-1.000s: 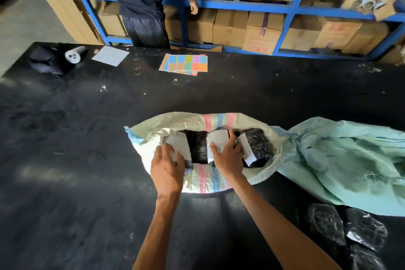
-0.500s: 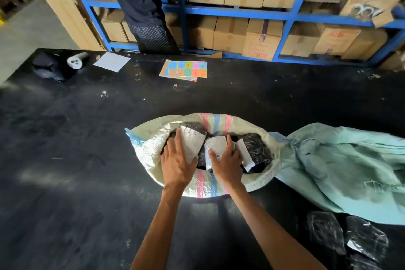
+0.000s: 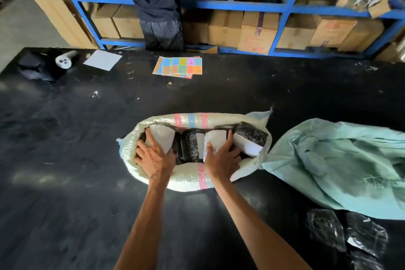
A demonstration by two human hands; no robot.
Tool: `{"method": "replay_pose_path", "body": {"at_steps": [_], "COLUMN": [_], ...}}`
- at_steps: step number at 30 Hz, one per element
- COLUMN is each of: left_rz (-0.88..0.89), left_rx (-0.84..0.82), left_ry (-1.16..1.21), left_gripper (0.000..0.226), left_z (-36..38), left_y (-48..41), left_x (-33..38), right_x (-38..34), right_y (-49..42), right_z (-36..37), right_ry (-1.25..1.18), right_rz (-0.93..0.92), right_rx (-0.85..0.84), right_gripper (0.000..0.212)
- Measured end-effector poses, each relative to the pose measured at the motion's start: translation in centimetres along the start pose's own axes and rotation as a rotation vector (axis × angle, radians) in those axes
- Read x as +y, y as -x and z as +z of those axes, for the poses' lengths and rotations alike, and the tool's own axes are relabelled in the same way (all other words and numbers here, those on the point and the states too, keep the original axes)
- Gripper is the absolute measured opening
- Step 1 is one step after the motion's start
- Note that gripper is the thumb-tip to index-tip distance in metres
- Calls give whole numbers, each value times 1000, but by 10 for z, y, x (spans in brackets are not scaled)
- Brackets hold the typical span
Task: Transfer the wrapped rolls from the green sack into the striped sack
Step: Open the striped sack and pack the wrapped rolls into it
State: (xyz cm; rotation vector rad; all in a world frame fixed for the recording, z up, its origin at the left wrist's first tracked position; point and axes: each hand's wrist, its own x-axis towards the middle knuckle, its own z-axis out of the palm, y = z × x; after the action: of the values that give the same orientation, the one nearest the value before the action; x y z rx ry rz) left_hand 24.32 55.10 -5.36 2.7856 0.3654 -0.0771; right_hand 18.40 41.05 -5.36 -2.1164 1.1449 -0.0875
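Head view: the striped sack (image 3: pixel 188 178) is observed lying open-mouthed on the black table (image 3: pixel 65 182), with four wrapped rolls packed side by side inside it. The left hand (image 3: pixel 153 158) is clamped on the leftmost roll (image 3: pixel 163 136), fingers spread and curled over its white label and outer side; that roll sits beneath the fingers at the sack's left end. The right hand (image 3: pixel 221 158) is closed round the labelled roll (image 3: pixel 215 138) right of centre, thumb on the label, fingers hooked over its right edge. A dark roll (image 3: pixel 190 144) lies between the two grips. The green sack (image 3: pixel 339 160) is noted slumped against the striped sack's right side. Loose rolls (image 3: pixel 324 228) lie on the table at lower right.
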Motion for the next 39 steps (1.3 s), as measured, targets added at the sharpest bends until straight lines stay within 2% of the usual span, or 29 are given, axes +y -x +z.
{"method": "replay_pose_path", "body": {"at_steps": [4,7,10,12,16,20,22,25,27,30,32,33,36,39], "left_rz": [-163,-159,-161,-161,-183,-208,-237,-280,-280,-123,121,249,562,658], "left_rx": [-68,-38,37,79,93,80,65,2,10,94,153,128,-158,-535], "left_ry": [62,129,223,239,247,278,288,292,300,299,377,412,456,418], "left_gripper": [107,109,89,77,70,67,67,76,83,79,62,55,48,62], "left_z": [-7,-1,4,4,3,0,-4,-15,-23,-30,-24,-20,9,37], "left_y": [3,11,23,30,36,29,20,11,17,59,108,132,215,292], "left_x": [-17,-25,-24,-22,-20,-21,-21,-14,-7,15,36,45,69,80], "right_x": [7,10,3,-8,-16,-6,1,15,29,67,107,127,204,276], "right_y": [-7,-18,-13,-5,-4,-25,-33,-39,-39,-36,-32,-30,-18,0], "right_z": [-6,-10,-1,10,24,12,-2,-34,-62,-114,-154,-172,-227,-273], "right_ry": [112,173,220,231,298,422,461,314,166,64,23,20,32,-4], "right_rz": [-219,-377,-516,-538,-542,-660,-730,-831,-866,-864,-769,-711,-537,-384], "right_rx": [-25,-93,-39,-34,-54,12,-54,-211,-210,-67,-4,17,85,161], "right_gripper": [70,69,66,65,65,69,74,69,60,55,53,52,48,44]}}
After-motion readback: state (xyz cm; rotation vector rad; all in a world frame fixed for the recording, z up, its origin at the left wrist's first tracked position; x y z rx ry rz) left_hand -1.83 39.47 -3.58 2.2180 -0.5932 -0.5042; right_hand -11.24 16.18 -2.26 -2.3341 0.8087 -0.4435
